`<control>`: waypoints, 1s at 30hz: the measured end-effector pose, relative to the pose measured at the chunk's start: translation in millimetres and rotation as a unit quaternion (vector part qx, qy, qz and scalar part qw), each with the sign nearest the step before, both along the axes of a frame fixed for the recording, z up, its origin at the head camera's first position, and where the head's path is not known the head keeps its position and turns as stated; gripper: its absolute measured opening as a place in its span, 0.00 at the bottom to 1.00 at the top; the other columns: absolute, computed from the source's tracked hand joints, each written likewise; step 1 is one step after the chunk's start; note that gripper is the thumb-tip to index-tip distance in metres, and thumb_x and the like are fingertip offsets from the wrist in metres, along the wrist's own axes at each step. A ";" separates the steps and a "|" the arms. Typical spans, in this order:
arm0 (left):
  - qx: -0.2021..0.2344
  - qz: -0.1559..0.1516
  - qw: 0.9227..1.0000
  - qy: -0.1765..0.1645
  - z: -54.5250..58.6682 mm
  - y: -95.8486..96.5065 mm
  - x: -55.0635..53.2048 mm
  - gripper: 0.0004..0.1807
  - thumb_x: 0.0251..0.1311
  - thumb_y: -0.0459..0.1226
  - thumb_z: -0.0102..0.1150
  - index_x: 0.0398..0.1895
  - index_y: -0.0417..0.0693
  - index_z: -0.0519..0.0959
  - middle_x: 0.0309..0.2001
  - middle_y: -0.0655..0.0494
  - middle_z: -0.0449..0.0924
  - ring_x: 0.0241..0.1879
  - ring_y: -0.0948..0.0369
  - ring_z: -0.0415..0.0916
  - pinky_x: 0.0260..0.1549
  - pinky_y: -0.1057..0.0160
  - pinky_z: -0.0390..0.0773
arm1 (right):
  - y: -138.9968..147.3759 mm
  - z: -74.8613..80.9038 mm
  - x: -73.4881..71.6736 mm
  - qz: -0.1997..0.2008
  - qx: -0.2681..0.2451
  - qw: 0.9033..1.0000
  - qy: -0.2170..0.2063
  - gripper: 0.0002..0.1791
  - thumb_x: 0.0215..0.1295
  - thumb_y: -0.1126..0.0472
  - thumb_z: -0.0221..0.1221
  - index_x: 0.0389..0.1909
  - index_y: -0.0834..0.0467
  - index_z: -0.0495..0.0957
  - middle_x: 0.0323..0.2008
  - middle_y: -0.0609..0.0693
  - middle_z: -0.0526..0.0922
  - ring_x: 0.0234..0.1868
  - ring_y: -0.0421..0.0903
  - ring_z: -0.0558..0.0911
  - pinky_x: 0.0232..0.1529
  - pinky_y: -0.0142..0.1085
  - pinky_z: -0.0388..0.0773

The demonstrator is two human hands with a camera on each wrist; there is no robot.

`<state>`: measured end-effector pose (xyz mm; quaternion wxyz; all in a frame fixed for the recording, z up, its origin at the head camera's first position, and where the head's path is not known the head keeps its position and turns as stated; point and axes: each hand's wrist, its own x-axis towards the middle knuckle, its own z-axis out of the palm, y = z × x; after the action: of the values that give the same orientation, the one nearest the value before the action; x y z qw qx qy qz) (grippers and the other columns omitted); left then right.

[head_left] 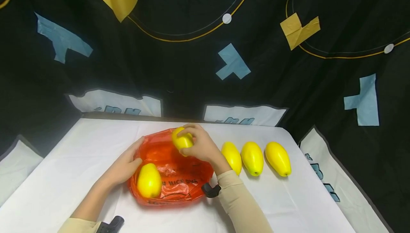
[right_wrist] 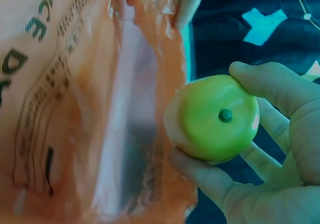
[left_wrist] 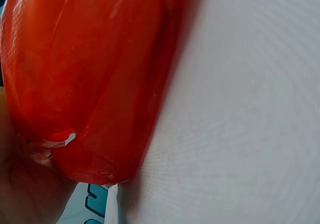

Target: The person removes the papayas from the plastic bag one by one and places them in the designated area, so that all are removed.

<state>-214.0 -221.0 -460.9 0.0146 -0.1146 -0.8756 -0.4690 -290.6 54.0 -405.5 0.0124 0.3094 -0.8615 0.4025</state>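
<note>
A red plastic bag point(head_left: 160, 151) with dark lettering lies opened wide on the table. My left hand point(head_left: 123, 165) grips its left rim, thumb on the inner side; in the left wrist view the bag's outer wall point(left_wrist: 90, 74) fills much of the picture. Over the bag's far side, my right hand point(head_left: 201, 145) holds a yellow oval fruit point(head_left: 181, 141) between thumb and fingers. Seen from the right wrist, this fruit point(right_wrist: 215, 119) turns a small green stem nub to the camera. Inside the bag, at its near left, sits another yellow fruit point(head_left: 149, 181).
Three more yellow fruits stand in a row right of the bag: a left one point(head_left: 232, 157), a middle one point(head_left: 252, 158) and a right one point(head_left: 277, 158). White cloth covers the table point(head_left: 288, 208). A black patterned curtain point(head_left: 179, 72) hangs behind.
</note>
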 end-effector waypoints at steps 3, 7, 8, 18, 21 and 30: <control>0.003 -0.003 1.000 0.003 0.1 0.4 -0.7 0.39 0.66 0.28 0.46 0.78 0.44 0.45 0.76 0.42 0.45 0.74 0.41 0.43 0.66 0.33 0.49 | 9.3 5.6 1.7 -0.013 0.005 1.000 0.017 0.24 0.44 0.59 0.73 0.46 0.43 0.82 0.59 0.41 0.69 0.56 0.45 0.70 0.53 0.48 0.78; 0.003 -0.004 1.000 0.004 -0.3 1.2 -1.3 0.39 0.66 0.28 0.46 0.78 0.44 0.45 0.76 0.42 0.46 0.73 0.40 0.43 0.66 0.33 0.50 | 21.2 13.2 7.9 -0.032 0.013 0.999 0.021 0.25 0.44 0.59 0.73 0.47 0.42 0.81 0.61 0.41 0.69 0.57 0.46 0.70 0.50 0.43 0.80; 0.003 -0.005 1.000 0.004 -0.7 1.4 -1.6 0.39 0.66 0.28 0.46 0.78 0.45 0.45 0.76 0.42 0.46 0.73 0.41 0.43 0.66 0.33 0.50 | 24.1 14.9 9.8 -0.035 0.012 0.999 0.018 0.25 0.45 0.59 0.73 0.47 0.41 0.81 0.62 0.41 0.68 0.58 0.46 0.69 0.50 0.43 0.80; -0.001 -0.007 1.000 0.006 -2.9 -0.8 -2.8 0.39 0.66 0.28 0.46 0.78 0.44 0.44 0.76 0.41 0.45 0.73 0.40 0.43 0.66 0.33 0.49 | 52.8 24.3 23.7 -0.046 0.014 0.997 0.053 0.25 0.47 0.55 0.73 0.49 0.38 0.81 0.64 0.40 0.67 0.63 0.46 0.67 0.55 0.48 0.78; -0.002 -0.006 1.000 0.005 -3.6 -1.1 -3.2 0.39 0.66 0.28 0.46 0.78 0.44 0.44 0.76 0.41 0.45 0.74 0.40 0.43 0.66 0.33 0.49 | 59.6 25.9 26.2 -0.041 0.009 0.997 0.066 0.25 0.47 0.56 0.73 0.49 0.39 0.81 0.64 0.41 0.67 0.63 0.46 0.67 0.55 0.48 0.77; -0.006 -0.007 1.000 0.005 -4.2 -0.1 -3.5 0.39 0.66 0.28 0.46 0.78 0.44 0.44 0.76 0.42 0.45 0.74 0.40 0.42 0.66 0.33 0.50 | 77.9 31.5 37.9 -0.042 0.005 0.995 0.088 0.24 0.46 0.58 0.74 0.47 0.41 0.82 0.62 0.41 0.68 0.62 0.44 0.67 0.54 0.46 0.78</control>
<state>-217.5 -221.0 -465.1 0.0150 -0.1232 -0.8773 -0.4636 -252.7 131.8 -374.0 0.1032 0.3075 -0.8711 0.3687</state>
